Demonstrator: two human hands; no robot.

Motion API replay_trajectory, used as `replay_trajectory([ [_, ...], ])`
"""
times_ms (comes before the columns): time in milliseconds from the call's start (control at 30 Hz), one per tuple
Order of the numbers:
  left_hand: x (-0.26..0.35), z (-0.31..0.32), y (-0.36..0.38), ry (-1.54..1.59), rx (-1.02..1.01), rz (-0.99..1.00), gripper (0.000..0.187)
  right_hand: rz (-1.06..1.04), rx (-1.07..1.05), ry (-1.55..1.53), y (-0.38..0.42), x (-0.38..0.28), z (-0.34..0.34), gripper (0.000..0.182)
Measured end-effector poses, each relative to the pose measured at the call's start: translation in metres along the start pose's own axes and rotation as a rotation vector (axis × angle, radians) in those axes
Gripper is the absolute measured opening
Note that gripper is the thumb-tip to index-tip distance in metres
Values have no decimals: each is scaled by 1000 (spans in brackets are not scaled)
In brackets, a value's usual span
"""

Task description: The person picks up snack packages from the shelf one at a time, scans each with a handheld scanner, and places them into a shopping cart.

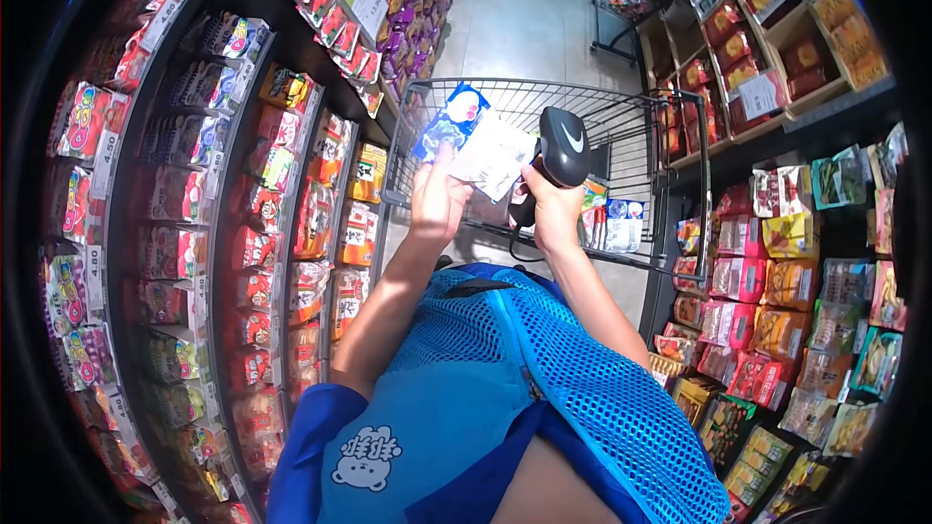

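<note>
My left hand (442, 196) is closed on a blue and white packet (456, 126), gripping its near edge. The packet's white printed side faces up and leans toward my right hand. A black handheld barcode scanner (565, 147) with a white mark on its head is in my right hand (557, 215), fingers wrapped round its handle. A dark cord hangs below that hand. Both hands are over the near side of a black wire shopping cart (621, 94). Inside the cart lies another blue and white packet (624, 223), beside a colourful one partly hidden by my right hand.
Tall shelves of bagged sweets (87, 121) with price strips rise on my left. To the right are wooden bins (762, 97) and hanging snack bags (786, 277). Purple packets (403, 19) are stacked ahead beside the grey aisle floor (524, 10). Another cart (614, 24) stands farther off.
</note>
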State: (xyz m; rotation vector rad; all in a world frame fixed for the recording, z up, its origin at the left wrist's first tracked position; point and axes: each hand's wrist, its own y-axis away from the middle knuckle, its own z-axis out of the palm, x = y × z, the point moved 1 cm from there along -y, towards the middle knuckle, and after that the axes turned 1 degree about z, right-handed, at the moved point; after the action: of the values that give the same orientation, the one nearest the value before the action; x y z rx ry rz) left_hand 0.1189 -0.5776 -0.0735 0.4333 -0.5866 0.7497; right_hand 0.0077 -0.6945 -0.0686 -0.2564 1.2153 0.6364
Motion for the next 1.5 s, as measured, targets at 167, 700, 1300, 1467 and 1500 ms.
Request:
replay_trajectory([
  [167,14,14,-2,63,-23,-45,45,-27,-52,24,-5,-1,1,16],
  [700,42,-50,-54,-277,3,-50,37,268,-220,814,9,31,-107,17],
  [1300,44,-91,-72,-448,108,-47,30,243,-527,538,34,-31,16,15],
  [1467,55,-102,-70,-492,119,-86,27,298,-444,528,56,-44,-23,29],
  [1500,51,-96,-68,-408,91,-76,32,241,-419,581,58,-30,-38,37],
])
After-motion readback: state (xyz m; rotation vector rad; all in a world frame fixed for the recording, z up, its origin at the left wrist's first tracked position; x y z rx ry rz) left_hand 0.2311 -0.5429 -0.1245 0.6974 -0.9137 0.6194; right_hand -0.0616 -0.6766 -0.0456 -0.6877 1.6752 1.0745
